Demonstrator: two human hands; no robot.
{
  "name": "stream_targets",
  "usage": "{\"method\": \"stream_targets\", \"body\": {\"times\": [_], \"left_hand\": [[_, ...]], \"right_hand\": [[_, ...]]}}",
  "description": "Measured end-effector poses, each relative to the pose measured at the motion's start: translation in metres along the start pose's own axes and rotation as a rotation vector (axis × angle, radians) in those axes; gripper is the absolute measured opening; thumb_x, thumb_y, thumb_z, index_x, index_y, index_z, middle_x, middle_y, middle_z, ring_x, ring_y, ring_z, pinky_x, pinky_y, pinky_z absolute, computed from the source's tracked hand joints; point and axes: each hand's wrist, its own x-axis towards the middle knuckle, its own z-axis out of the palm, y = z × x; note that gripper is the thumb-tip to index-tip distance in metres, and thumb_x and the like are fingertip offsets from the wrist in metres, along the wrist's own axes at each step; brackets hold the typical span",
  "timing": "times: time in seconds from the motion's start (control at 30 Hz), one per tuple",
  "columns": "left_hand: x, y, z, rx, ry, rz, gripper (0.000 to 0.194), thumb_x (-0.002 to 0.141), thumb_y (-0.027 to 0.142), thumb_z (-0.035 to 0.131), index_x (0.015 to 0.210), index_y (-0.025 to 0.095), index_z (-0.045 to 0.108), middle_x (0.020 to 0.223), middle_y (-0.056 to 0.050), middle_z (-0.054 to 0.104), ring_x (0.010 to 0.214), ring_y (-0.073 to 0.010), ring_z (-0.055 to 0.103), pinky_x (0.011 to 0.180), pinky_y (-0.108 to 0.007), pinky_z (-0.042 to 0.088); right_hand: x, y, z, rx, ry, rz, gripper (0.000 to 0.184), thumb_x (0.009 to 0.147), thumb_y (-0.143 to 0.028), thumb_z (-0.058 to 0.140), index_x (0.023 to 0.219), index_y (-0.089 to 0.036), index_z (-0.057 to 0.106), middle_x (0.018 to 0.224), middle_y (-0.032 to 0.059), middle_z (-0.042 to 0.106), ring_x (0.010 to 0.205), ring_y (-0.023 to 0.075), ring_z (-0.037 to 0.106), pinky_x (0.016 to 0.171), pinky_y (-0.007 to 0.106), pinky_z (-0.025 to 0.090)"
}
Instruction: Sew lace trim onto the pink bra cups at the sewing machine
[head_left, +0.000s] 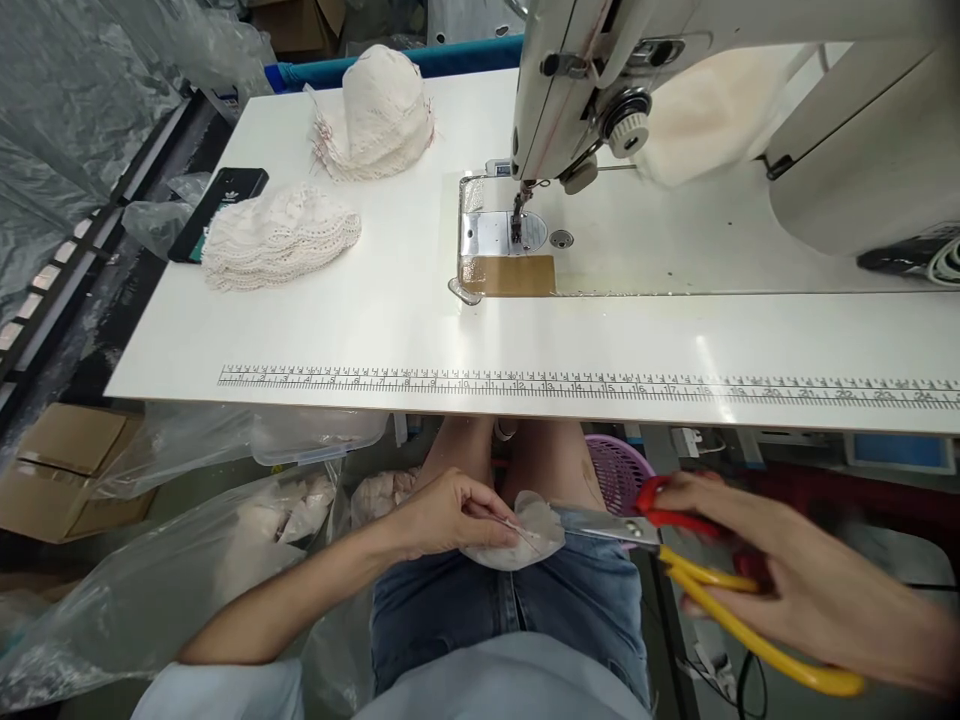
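Observation:
Over my lap, my left hand (465, 515) pinches a small piece of whitish fabric (529, 550) between thumb and fingers. A thin reddish thread seems to lie along the cloth by the fingertips. My right hand (780, 570), a little blurred, grips a pair of scissors (607, 527) with one red and one yellow handle. Their metal blades point left and reach the fabric's right edge; whether the tips touch it I cannot tell.
Beyond the lap stands a white table (360, 330) with a printed ruler and a sewing machine (570, 110). Stacked lace pieces (277, 235), a bunched cream cloth (382, 115) and a phone (217, 205) lie at its left. A purple basket (619, 470) sits below the table.

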Motion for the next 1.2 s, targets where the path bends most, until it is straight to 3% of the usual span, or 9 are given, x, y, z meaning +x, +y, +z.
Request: {"method": "stream_targets", "body": {"times": [0.1, 0.23, 0.47, 0.6, 0.93, 1.2], "left_hand": [[-0.002, 0.002, 0.000, 0.012, 0.003, 0.004, 0.032, 0.061, 0.037, 0.077, 0.083, 0.013, 0.075, 0.074, -0.006, 0.071, 0.064, -0.0124, 0.060, 0.060, -0.020, 0.044], [-0.003, 0.003, 0.000, 0.006, 0.007, 0.023, 0.029, 0.063, 0.035, 0.076, 0.083, 0.014, 0.075, 0.073, -0.006, 0.071, 0.063, -0.0111, 0.059, 0.058, -0.018, 0.043], [-0.001, 0.002, 0.003, -0.011, 0.047, 0.005, 0.029, 0.061, 0.036, 0.077, 0.081, 0.015, 0.076, 0.064, -0.004, 0.069, 0.053, -0.0075, 0.052, 0.051, -0.017, 0.038], [0.000, 0.002, 0.004, -0.009, 0.087, -0.018, 0.027, 0.060, 0.034, 0.078, 0.079, 0.014, 0.076, 0.063, -0.004, 0.069, 0.051, -0.0068, 0.051, 0.049, -0.016, 0.036], [0.001, 0.002, 0.003, 0.008, 0.081, 0.022, 0.026, 0.061, 0.032, 0.078, 0.079, 0.014, 0.076, 0.063, -0.004, 0.068, 0.050, -0.0056, 0.049, 0.048, -0.015, 0.035], [0.003, -0.001, 0.001, -0.009, 0.067, 0.016, 0.028, 0.062, 0.034, 0.078, 0.080, 0.013, 0.075, 0.066, -0.005, 0.068, 0.054, -0.0071, 0.051, 0.051, -0.017, 0.036]], "right_hand": [[-0.001, -0.004, 0.031, 0.041, -0.197, -0.028, 0.051, 0.067, -0.045, 0.072, 0.113, -0.027, 0.061, 0.113, 0.0099, 0.065, 0.101, 0.0306, 0.062, 0.084, 0.035, 0.053], [0.001, -0.007, 0.047, 0.105, -0.254, -0.027, 0.047, 0.072, -0.044, 0.068, 0.114, -0.027, 0.059, 0.113, 0.0083, 0.064, 0.100, 0.0278, 0.062, 0.081, 0.032, 0.054], [0.004, -0.018, 0.045, 0.205, -0.293, -0.039, 0.038, 0.072, -0.046, 0.067, 0.103, -0.026, 0.062, 0.101, 0.0056, 0.067, 0.086, 0.0240, 0.063, 0.074, 0.031, 0.052], [0.003, -0.020, 0.043, 0.215, -0.266, -0.016, 0.039, 0.069, -0.044, 0.071, 0.103, -0.027, 0.063, 0.104, 0.0059, 0.067, 0.089, 0.0250, 0.063, 0.076, 0.031, 0.052], [-0.004, 0.005, 0.057, 0.220, -0.300, -0.022, 0.039, 0.078, -0.044, 0.062, 0.113, -0.026, 0.061, 0.108, 0.0092, 0.064, 0.096, 0.0270, 0.062, 0.076, 0.030, 0.053], [0.001, -0.005, 0.056, 0.292, -0.301, -0.075, 0.026, 0.081, -0.039, 0.062, 0.101, -0.022, 0.061, 0.094, 0.0064, 0.066, 0.076, 0.0205, 0.063, 0.065, 0.025, 0.051]]}}
